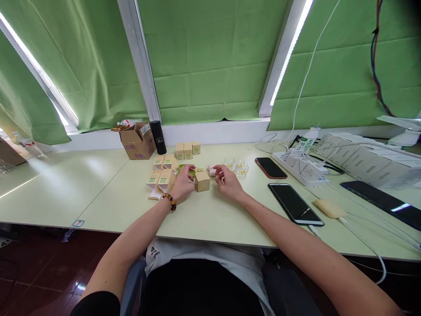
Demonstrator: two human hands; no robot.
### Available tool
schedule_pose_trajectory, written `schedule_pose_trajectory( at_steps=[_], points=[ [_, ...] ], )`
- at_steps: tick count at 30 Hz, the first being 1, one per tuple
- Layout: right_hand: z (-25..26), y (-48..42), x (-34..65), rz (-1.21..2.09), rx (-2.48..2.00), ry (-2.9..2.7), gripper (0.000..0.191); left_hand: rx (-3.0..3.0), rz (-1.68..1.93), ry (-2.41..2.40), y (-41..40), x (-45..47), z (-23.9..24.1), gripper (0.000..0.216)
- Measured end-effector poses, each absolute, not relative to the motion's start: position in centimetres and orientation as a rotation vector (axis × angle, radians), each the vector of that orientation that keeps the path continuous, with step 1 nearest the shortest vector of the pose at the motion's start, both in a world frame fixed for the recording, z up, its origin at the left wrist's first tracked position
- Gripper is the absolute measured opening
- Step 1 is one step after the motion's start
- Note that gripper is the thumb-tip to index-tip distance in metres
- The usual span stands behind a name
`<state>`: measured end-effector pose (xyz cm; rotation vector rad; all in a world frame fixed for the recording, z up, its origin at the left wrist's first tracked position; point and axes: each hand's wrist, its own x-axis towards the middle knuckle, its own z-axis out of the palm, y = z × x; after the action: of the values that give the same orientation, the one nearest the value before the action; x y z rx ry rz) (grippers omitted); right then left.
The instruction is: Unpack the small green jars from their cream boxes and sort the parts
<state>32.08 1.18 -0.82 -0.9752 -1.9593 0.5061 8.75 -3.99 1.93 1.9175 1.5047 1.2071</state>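
Note:
A small tan cardboard box (202,181) stands on the pale green table (108,193) between my hands. My left hand (183,184), with a bead bracelet at the wrist, rests just left of the box, its fingers curled over something green (187,168). My right hand (228,180) is to the right of the box, fingers curled near a small pinkish-white piece (211,170); whether it grips that piece I cannot tell. Several folded tan boxes with green labels (162,172) lie left of my left hand. Small glass cups (237,166) stand just beyond my right hand.
Three closed tan boxes (187,149) line the back beside a black bottle (158,137) and an open brown carton (137,140). Two phones (270,167) (294,203) lie at right, with a power strip (301,169), white cables and white boxes (362,158) further right.

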Motion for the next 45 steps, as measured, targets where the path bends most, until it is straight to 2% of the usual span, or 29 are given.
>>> schedule_pose_trajectory(
  at_steps=[11, 17, 24, 28, 33, 36, 40, 45],
  points=[
    [-1.5, 0.1, 31.5, 0.688, -0.789, -2.121, 0.081, 1.918, 1.271, 1.465, -4.3, 9.3, 1.9, 0.055],
    [-1.5, -0.2, 30.9, 0.758, -0.827, -2.096, 0.076, 1.898, 1.236, 1.296, -4.4, 9.4, 1.7, 0.063],
    [-0.7, -0.5, 31.3, 0.810, -0.914, -1.983, 0.082, 1.876, 1.184, 1.179, -4.4, 9.5, 1.9, 0.074],
    [-0.6, -0.3, 31.3, 0.820, -0.911, -1.924, 0.075, 1.903, 1.133, 1.207, -4.6, 9.9, 1.5, 0.086],
    [-0.9, 0.0, 31.2, 0.932, -0.857, -1.821, 0.051, 1.818, 1.114, 1.309, -4.7, 10.4, 0.9, 0.091],
    [-0.9, 0.1, 31.3, 0.916, -0.843, -1.788, 0.039, 1.770, 1.119, 1.336, -4.2, 10.3, 0.6, 0.086],
    [-0.6, 0.0, 31.4, 0.838, -0.871, -1.760, 0.030, 1.748, 1.201, 1.331, -3.7, 10.1, 0.7, 0.067],
    [0.5, -1.1, 31.3, 0.725, -0.827, -1.740, 0.031, 2.044, 1.424, 1.349, -4.7, 9.9, 1.6, 0.052]
  ],
)
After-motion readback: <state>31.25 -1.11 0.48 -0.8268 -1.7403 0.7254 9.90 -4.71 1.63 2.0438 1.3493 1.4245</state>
